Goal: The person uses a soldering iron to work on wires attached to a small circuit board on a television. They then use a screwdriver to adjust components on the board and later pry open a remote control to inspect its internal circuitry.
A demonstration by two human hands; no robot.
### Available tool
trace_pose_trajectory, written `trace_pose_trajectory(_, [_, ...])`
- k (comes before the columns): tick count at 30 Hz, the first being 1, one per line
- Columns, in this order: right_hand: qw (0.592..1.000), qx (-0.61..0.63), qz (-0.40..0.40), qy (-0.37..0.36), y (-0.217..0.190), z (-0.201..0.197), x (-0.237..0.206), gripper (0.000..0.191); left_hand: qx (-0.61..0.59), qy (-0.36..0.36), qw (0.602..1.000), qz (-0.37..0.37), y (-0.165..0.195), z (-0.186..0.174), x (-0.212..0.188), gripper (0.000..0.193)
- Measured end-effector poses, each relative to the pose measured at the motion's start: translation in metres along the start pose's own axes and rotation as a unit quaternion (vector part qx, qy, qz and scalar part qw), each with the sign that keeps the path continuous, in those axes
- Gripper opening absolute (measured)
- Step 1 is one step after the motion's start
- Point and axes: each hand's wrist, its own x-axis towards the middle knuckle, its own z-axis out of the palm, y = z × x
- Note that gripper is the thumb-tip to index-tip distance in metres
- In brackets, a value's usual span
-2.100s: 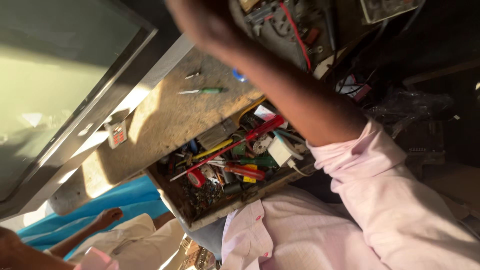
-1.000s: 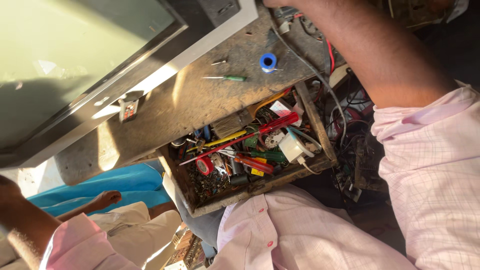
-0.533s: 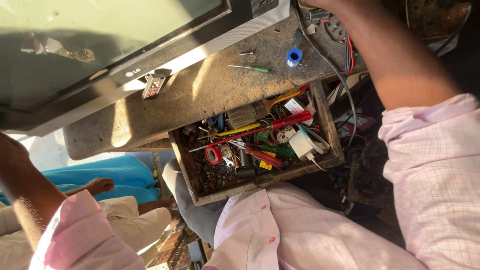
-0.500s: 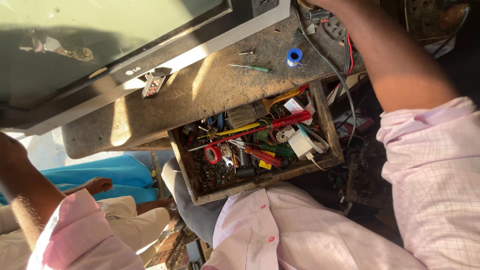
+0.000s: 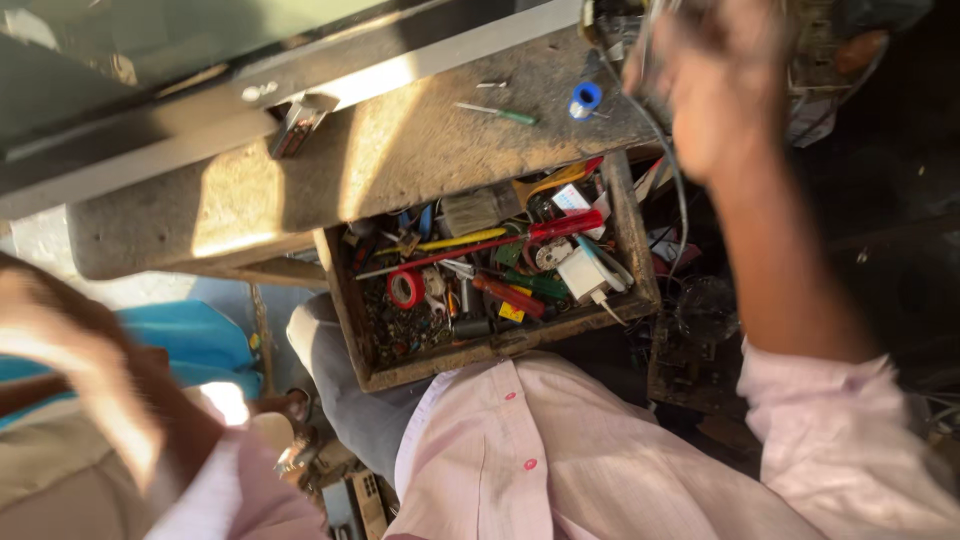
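Observation:
My right hand (image 5: pixel 720 90) is raised at the top right, blurred by motion, over a tangle of wires and a circuit board (image 5: pixel 830 40). A grey cable (image 5: pixel 675 200) runs down from beside it; whether the fingers grip anything is unclear. My left hand (image 5: pixel 40 320) and forearm are a blur at the lower left, away from the bench. Between them an open wooden drawer (image 5: pixel 500 350) holds several tools: a red-handled screwdriver (image 5: pixel 560 228), a red tape roll (image 5: pixel 405 290) and a white charger (image 5: pixel 585 272).
The worn workbench top (image 5: pixel 400 160) carries a green-handled screwdriver (image 5: pixel 495 112) and a small blue spool (image 5: pixel 585 98). A large screen with a grey frame (image 5: pixel 200 90) leans along its far side. Blue cloth (image 5: pixel 200 340) lies below at the left.
My right hand has dropped from the top edge into view, blurred with motion. My left forearm has swung up and closer at the lower left.

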Motion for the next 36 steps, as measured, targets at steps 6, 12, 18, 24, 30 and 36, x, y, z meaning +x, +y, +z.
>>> trace_pose_trajectory(6, [0.993, 0.061, 0.024, -0.101, 0.031, 0.087, -0.1, 0.038, -0.26, -0.256, 0.929, -0.064, 0.056, -0.013, -0.127, 0.033])
trace_pose_trajectory(12, [0.987, -0.008, 0.023, -0.16, 0.056, 0.136, -0.129, 0.023, -0.512, -0.454, 0.7, -0.204, 0.092, -0.003, -0.183, 0.043])
trace_pose_trajectory(18, [0.976, 0.016, -0.024, -0.216, 0.061, 0.145, -0.13, 0.013, -0.553, -0.434, 0.683, -0.199, 0.092, -0.01, -0.179, 0.036])
trace_pose_trajectory(24, [0.975, -0.004, -0.065, -0.213, 0.067, 0.159, -0.135, 0.016, -0.566, -0.421, 0.667, -0.238, 0.092, -0.01, -0.187, 0.017])
trace_pose_trajectory(30, [0.97, 0.022, 0.021, -0.242, 0.069, 0.162, -0.135, 0.012, -0.558, -0.42, 0.669, -0.254, 0.078, -0.007, -0.192, 0.018])
trace_pose_trajectory(36, [0.959, 0.144, 0.066, -0.237, 0.068, 0.164, -0.134, 0.027, -0.549, -0.39, 0.698, -0.244, 0.071, -0.001, -0.192, 0.023])
